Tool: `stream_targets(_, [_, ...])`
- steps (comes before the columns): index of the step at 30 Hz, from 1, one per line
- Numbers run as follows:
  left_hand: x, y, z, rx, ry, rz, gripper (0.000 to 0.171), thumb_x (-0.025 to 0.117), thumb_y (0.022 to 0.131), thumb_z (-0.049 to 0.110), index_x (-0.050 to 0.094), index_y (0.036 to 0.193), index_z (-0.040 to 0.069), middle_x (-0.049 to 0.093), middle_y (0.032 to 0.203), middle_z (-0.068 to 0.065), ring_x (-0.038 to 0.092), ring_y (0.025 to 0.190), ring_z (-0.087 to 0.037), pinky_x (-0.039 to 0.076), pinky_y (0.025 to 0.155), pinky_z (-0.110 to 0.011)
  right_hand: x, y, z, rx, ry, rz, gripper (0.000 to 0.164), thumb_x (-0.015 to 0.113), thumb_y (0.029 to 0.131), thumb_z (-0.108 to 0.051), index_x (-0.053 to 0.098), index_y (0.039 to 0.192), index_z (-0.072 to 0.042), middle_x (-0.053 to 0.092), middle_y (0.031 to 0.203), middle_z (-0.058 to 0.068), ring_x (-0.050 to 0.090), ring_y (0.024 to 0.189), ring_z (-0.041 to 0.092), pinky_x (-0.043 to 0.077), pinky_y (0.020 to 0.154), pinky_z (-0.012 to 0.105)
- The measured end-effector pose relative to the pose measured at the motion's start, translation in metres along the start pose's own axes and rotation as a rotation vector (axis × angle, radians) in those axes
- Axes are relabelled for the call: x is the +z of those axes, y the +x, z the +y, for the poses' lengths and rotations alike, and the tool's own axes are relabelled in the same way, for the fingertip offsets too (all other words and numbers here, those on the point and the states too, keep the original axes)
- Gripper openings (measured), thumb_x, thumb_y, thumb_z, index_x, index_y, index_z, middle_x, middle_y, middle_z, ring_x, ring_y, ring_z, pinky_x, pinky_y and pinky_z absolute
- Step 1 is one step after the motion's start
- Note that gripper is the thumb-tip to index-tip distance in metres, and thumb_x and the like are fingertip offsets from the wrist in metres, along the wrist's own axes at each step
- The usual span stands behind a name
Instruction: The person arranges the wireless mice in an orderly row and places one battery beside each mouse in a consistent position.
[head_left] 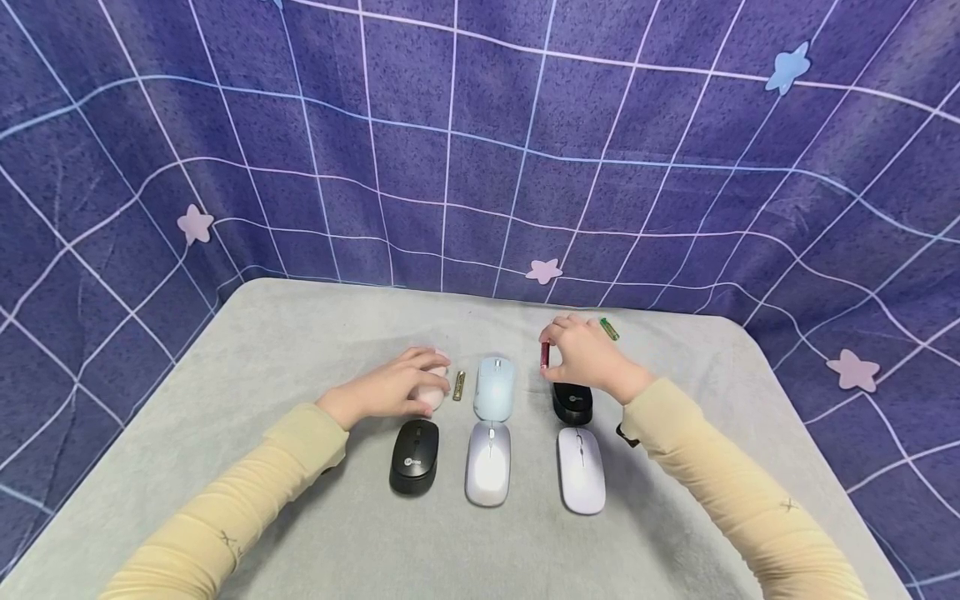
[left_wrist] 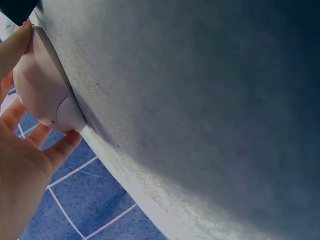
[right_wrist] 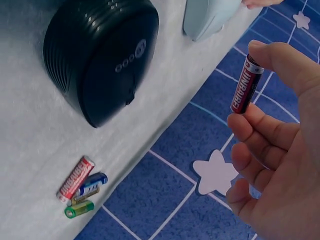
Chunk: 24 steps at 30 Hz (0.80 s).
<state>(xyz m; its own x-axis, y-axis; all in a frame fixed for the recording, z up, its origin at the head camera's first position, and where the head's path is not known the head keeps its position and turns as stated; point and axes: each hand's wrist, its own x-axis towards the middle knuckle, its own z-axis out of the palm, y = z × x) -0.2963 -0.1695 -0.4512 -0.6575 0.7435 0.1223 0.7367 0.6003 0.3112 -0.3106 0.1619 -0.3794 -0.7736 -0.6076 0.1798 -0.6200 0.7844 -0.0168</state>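
A pale pink computer mouse [left_wrist: 42, 82] sits on the table at the left. My left hand [head_left: 393, 383] grips it, with thumb and fingers around its sides. Between the thumb and fingertips of my right hand [head_left: 588, 354] is a red and black battery [right_wrist: 247, 84], pinched by its ends and raised off the table. Behind that hand, a black mouse [head_left: 572, 406] is partly hidden in the head view. A gold battery [head_left: 459, 386] lies just right of the pink mouse, beside a light blue mouse [head_left: 494, 389].
In the front row are another black mouse [head_left: 414, 458], a silver mouse [head_left: 488, 471] and a pale lilac mouse [head_left: 581, 475]. Several loose batteries lie together past my right hand, among them a red one [right_wrist: 76, 178] and a green one [right_wrist: 79, 209]. A purple grid curtain [head_left: 480, 167] hangs behind the table.
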Motion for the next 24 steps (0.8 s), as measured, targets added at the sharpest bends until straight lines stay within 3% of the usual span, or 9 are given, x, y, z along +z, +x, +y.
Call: stream_targets(24, [0.001,0.000,-0.001,-0.016,0.007,-0.001,0.038,0.078,0.074,0.031,0.068,0.109,0.020,0.047,0.139,-0.007,0.030,0.135,-0.035,0.024,0.114,-0.050,0.032,-0.010,-0.013,-0.038,0.022,-0.052,0.043,0.078,0.070,-0.039,0.067,0.102,-0.011,0.063,0.102,0.003,0.055,0.098,0.024,0.047,0.077,0.044])
